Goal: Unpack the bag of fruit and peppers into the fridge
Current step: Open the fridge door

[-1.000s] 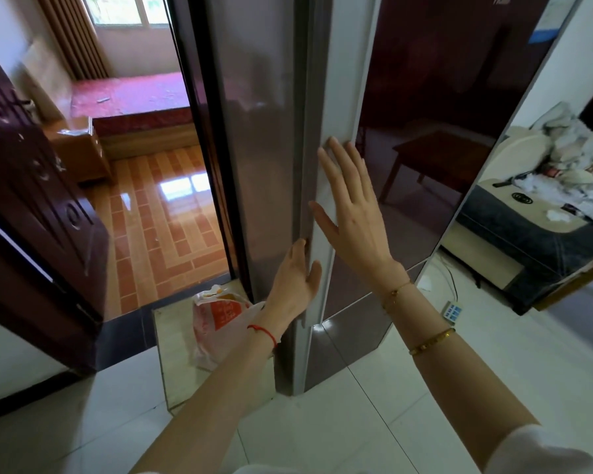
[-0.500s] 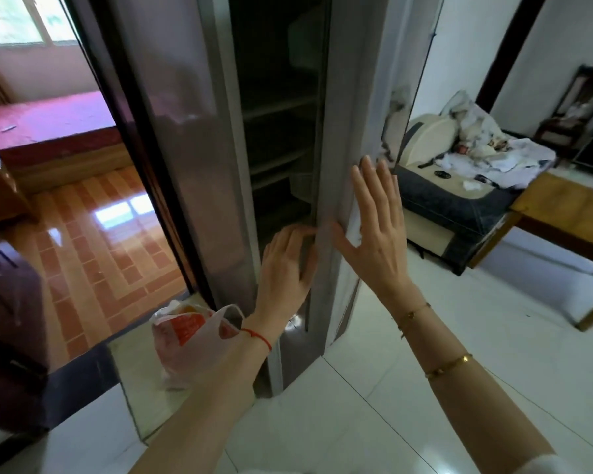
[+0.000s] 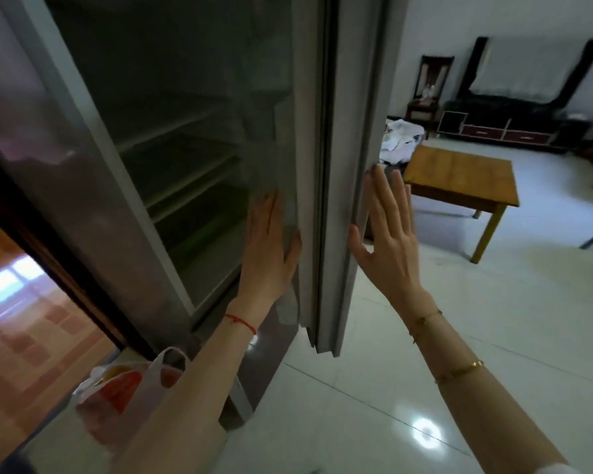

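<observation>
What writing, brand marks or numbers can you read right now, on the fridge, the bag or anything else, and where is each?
No text can be read in this frame.
Plastic bag: it carries a red-orange printed patch, too blurred to read.
Fridge door: no brand mark or label shows on the edge in view.
Fridge interior: dark, with no stickers or numbers visible.
Dark cabinet at the far wall: no legible marks.

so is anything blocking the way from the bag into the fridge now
Nothing visible does. The door is swung open, both hands flat on it, and the shelves lie exposed above the bag on the floor, which the left forearm partly hides.
</observation>
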A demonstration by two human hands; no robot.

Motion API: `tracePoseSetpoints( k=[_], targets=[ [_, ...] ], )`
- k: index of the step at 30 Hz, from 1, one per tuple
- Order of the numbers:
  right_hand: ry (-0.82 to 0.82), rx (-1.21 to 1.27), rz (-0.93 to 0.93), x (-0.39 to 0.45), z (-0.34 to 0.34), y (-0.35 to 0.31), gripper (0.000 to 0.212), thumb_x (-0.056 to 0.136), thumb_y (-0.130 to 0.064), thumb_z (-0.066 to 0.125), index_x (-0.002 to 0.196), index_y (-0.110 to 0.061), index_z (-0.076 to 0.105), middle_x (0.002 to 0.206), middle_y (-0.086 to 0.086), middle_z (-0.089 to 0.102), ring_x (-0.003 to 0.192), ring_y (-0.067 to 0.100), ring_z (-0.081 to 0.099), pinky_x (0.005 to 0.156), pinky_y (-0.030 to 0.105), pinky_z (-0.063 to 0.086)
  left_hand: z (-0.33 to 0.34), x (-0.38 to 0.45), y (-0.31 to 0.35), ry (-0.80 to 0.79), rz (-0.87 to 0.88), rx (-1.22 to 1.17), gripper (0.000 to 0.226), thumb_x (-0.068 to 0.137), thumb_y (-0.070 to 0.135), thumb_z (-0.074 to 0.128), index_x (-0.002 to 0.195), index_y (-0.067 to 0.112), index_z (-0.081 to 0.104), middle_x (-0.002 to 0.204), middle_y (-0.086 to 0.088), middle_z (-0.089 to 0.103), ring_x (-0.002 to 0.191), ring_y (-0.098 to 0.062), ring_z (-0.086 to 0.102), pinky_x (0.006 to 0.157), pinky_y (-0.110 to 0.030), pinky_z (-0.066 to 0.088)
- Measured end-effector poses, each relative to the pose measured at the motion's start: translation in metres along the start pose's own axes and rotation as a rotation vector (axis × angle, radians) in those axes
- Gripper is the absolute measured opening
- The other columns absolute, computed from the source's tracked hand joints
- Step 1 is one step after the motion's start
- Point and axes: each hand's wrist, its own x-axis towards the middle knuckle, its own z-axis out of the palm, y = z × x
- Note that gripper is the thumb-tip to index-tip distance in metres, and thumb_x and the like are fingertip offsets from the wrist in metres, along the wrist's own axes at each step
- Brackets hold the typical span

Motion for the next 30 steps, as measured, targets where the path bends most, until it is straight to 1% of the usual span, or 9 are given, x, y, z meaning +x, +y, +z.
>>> tracePoseSetpoints(
  k=[2,4,6,8,10,14,17,24,30],
  targets=[
    [-0.002,-0.032,0.064,-0.004,-0.008,0.015,0.077,0.093,-0.013,0.060,0.153,-0.010,0.013,0.159,0.001,0.011,0.151,0.023,0.003,0.120,0.055,0.019,0.008,0.004,0.012,-0.037,0.042,-0.015,0.064,0.100,0.038,0.041,0.156,0.015,0.020,0.164,-0.006,0.019,0.153,-0.024,0.013,0.124,-0.037,0.006],
    [-0.010,-0.045,0.131,-0.007,-0.015,0.031,0.072,0.093,-0.010,0.059,0.152,-0.005,0.018,0.159,0.003,0.014,0.151,0.023,0.004,0.119,0.057,0.020,0.017,0.007,0.024,-0.056,0.101,-0.021,0.063,0.100,0.032,0.047,0.156,0.014,0.022,0.164,-0.007,0.022,0.152,-0.023,0.016,0.124,-0.037,0.011],
    [-0.020,-0.056,0.188,-0.009,-0.022,0.048,0.069,0.093,-0.008,0.057,0.152,-0.006,0.020,0.160,0.009,0.017,0.150,0.026,0.006,0.117,0.058,0.022,0.028,0.013,0.033,-0.073,0.167,-0.023,0.063,0.100,0.029,0.048,0.156,0.012,0.023,0.163,-0.006,0.024,0.152,-0.021,0.017,0.125,-0.038,0.012],
    [-0.026,-0.076,0.232,-0.009,-0.027,0.066,0.067,0.095,-0.008,0.055,0.152,-0.006,0.020,0.160,0.013,0.019,0.150,0.029,0.009,0.117,0.058,0.023,0.041,0.022,0.043,-0.100,0.222,-0.031,0.061,0.101,0.024,0.047,0.155,0.010,0.024,0.163,-0.007,0.025,0.152,-0.020,0.016,0.124,-0.034,0.006],
    [-0.030,-0.110,0.265,-0.009,-0.031,0.088,0.065,0.096,-0.009,0.054,0.152,-0.006,0.022,0.160,0.013,0.020,0.150,0.029,0.009,0.118,0.057,0.022,0.054,0.032,0.053,-0.123,0.258,-0.018,0.058,0.101,0.018,0.046,0.154,0.008,0.026,0.162,-0.009,0.027,0.153,-0.021,0.017,0.124,-0.033,0.004],
    [-0.072,-0.142,0.312,-0.008,-0.036,0.135,0.062,0.099,-0.013,0.052,0.152,-0.005,0.023,0.161,0.011,0.019,0.151,0.028,0.010,0.120,0.053,0.018,0.083,0.050,0.080,-0.144,0.315,0.000,0.057,0.101,0.014,0.045,0.153,0.003,0.027,0.160,-0.013,0.030,0.151,-0.025,0.022,0.126,-0.038,0.007],
    [-0.112,-0.126,0.325,-0.007,-0.040,0.172,0.059,0.101,-0.015,0.048,0.153,-0.004,0.021,0.161,0.011,0.018,0.151,0.027,0.010,0.122,0.048,0.015,0.110,0.062,0.101,-0.129,0.330,0.040,0.057,0.100,0.014,0.043,0.153,0.002,0.027,0.159,-0.015,0.031,0.150,-0.026,0.024,0.125,-0.038,0.007],
    [-0.224,-0.043,0.367,0.006,-0.041,0.261,0.060,0.102,-0.019,0.041,0.155,-0.009,0.015,0.163,0.007,0.012,0.152,0.021,0.005,0.121,0.049,0.018,0.172,0.095,0.152,-0.072,0.304,0.134,0.057,0.099,0.014,0.044,0.152,0.003,0.028,0.158,-0.015,0.034,0.148,-0.025,0.032,0.125,-0.038,0.011],
    [-0.312,0.026,0.368,0.024,-0.032,0.330,0.062,0.101,-0.024,0.037,0.155,-0.011,0.011,0.164,0.006,0.010,0.152,0.021,0.004,0.122,0.047,0.017,0.215,0.122,0.194,-0.081,0.185,0.062,0.058,0.103,0.017,0.043,0.155,0.006,0.021,0.163,-0.013,0.023,0.151,-0.029,0.020,0.122,-0.032,0.010]
  ],
)
